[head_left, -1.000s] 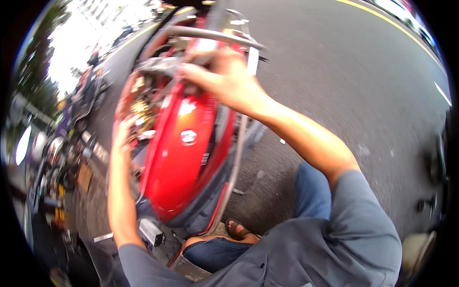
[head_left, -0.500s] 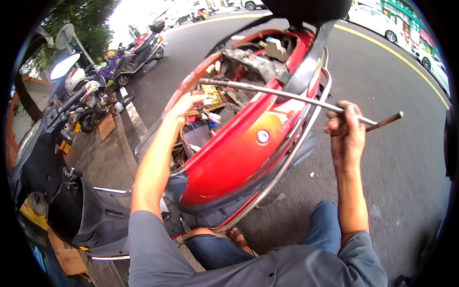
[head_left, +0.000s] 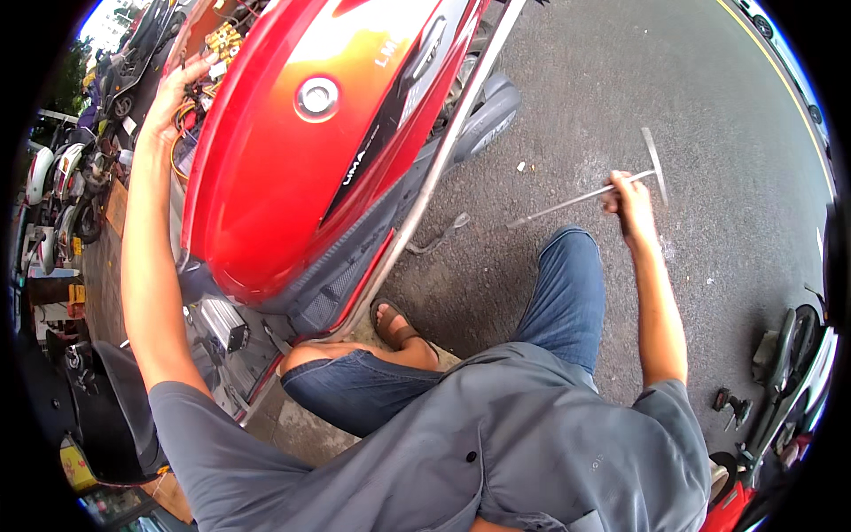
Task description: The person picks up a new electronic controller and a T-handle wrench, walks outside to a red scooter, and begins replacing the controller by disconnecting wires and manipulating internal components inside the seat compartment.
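Observation:
My right hand (head_left: 631, 208) is closed around the shaft of a T-handle wrench (head_left: 572, 200), near its crossbar. The wrench is held over the asphalt, its thin shaft pointing left and its crossbar out to the right. On the left, my left hand (head_left: 170, 102) lies at the open top of a red scooter body (head_left: 266, 186), its fingers stretched out. Beside those fingers are gold-coloured parts (head_left: 224, 40) and loose wires (head_left: 183, 115). I see nothing held in that hand, though the fingertips are small and partly blurred.
A bent metal bar (head_left: 434, 177) runs along the scooter's side. A strap-like scrap (head_left: 443, 235) lies on the asphalt beside it. Another scooter's black front part (head_left: 111, 399) stands at lower left. A power drill (head_left: 732, 408) lies on the ground at right, near a parked two-wheeler (head_left: 789, 355).
My view has tipped downward and right. The wrench has come away from the scooter's open top and is out over the road in my right hand. My left hand stays at the scooter.

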Motion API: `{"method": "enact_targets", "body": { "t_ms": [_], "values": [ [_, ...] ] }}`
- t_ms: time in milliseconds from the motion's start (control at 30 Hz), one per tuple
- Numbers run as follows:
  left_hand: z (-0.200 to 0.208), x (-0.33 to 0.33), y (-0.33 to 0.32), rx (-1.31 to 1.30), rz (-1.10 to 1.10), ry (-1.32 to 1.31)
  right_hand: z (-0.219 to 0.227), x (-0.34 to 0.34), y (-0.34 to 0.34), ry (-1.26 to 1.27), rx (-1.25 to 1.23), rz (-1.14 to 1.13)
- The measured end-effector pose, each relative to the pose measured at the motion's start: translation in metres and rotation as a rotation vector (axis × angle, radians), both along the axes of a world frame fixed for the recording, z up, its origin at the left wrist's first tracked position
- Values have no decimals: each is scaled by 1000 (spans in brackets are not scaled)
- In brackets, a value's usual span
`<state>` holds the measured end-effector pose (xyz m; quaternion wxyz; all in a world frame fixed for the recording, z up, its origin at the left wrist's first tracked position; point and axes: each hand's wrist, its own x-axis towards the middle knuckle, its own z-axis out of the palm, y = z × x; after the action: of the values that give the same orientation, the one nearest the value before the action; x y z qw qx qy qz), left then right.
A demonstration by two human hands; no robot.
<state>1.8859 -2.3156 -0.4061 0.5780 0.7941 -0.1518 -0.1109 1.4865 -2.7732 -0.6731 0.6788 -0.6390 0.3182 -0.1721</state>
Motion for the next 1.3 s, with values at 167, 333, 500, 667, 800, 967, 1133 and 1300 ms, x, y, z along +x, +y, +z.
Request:
{"method": "enact_targets", "body": {
  "t_ms": [167, 333, 500, 667, 800, 967, 1133, 1300],
  "values": [
    [5, -14, -17, 65, 67, -41, -125, 34, 40, 186, -384, 34],
    [-6, 8, 15, 13, -91, 35, -125, 44, 43, 204, -404, 89],
    [-12, 9, 1, 1, -33, -28, -145, 20, 11, 106, -91, -30],
    [-18, 41, 33, -50, -40, 29, -130, 21, 14, 33, 168, -113],
    [-16, 19, 6, -49, -257, 64, -93, 12, 6, -164, 283, -76],
    [-21, 31, 11, -39, -223, -14, -123, 45, 20, -65, 351, -53],
    [2, 22, 5, 19, -198, 35, -208, 85, 67, 46, 257, -102],
    [-11, 12, -11, 2, -108, 14, -201, 90, 68, 77, 94, 2]
  ]
}}
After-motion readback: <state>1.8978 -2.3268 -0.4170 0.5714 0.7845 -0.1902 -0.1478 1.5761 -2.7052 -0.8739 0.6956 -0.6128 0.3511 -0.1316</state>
